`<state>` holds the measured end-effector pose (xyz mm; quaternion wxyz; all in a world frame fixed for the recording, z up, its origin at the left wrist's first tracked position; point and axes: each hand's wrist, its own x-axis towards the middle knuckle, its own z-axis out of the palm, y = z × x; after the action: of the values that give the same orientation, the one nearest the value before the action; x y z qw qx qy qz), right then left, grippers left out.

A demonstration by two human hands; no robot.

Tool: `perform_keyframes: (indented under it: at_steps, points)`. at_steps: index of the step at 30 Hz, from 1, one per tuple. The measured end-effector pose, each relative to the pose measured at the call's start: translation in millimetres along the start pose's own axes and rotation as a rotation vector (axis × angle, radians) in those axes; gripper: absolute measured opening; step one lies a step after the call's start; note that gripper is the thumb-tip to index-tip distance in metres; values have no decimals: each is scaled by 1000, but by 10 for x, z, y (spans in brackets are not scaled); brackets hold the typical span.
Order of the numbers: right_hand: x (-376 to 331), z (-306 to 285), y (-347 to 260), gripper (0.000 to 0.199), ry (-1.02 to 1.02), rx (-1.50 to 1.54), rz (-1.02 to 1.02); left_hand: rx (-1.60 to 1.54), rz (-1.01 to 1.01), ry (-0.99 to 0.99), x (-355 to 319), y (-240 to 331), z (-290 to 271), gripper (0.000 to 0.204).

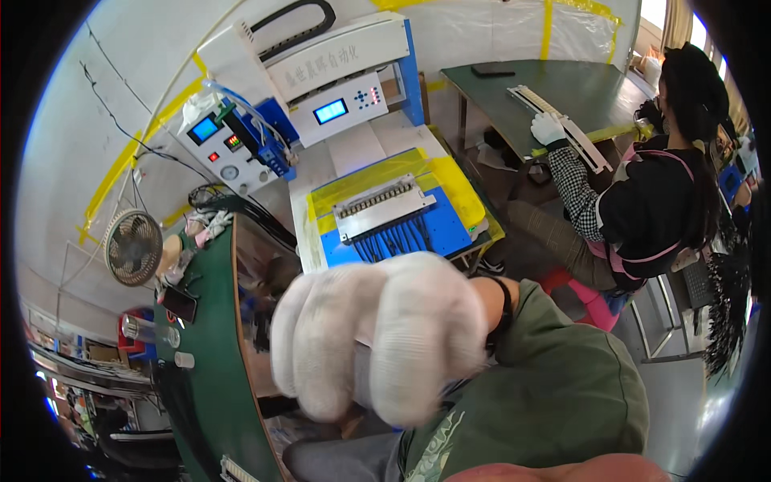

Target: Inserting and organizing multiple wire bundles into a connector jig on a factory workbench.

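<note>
My right hand wears a white knit glove and is raised close to the camera as a closed fist, slightly blurred. Nothing shows between its fingers. A black wristband and a green sleeve lead off to the lower right. Behind the fist stands a white and blue machine with a metal fixture on a blue bed edged in yellow. My left hand is out of the picture.
A green workbench at the left carries a black phone, and a small fan stands beside it. At the right a seated person in a dark jacket rests a white-gloved hand on a long white strip on a dark green table.
</note>
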<state>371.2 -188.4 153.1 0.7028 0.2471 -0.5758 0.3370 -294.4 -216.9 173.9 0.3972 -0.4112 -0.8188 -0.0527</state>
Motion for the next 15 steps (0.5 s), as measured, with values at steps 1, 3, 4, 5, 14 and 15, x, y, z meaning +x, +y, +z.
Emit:
perform_keyframes:
  at_steps: [1, 3, 4, 5, 14, 15]
  points:
    - [14, 33, -35, 42, 10, -1, 7, 3, 15, -12, -32, 2, -18, 34]
    - [53, 73, -108, 40, 15, -89, -31, 15, 45, -39, -99, -2, -67, 33]
    - [43, 68, -84, 39, 25, -110, -45, 42, 51, -58, -168, -85, -95, 33]
    - [33, 72, -87, 38, 35, -133, -59, 70, 56, -77, -235, -165, -132, 33]
    - [57, 169, 19, 29, 4, -512, -239, 115, 139, -168, -399, -240, -102, 33]
    - [57, 177, 29, 28, -6, -561, -262, 111, 149, -175, -409, -212, -80, 33]
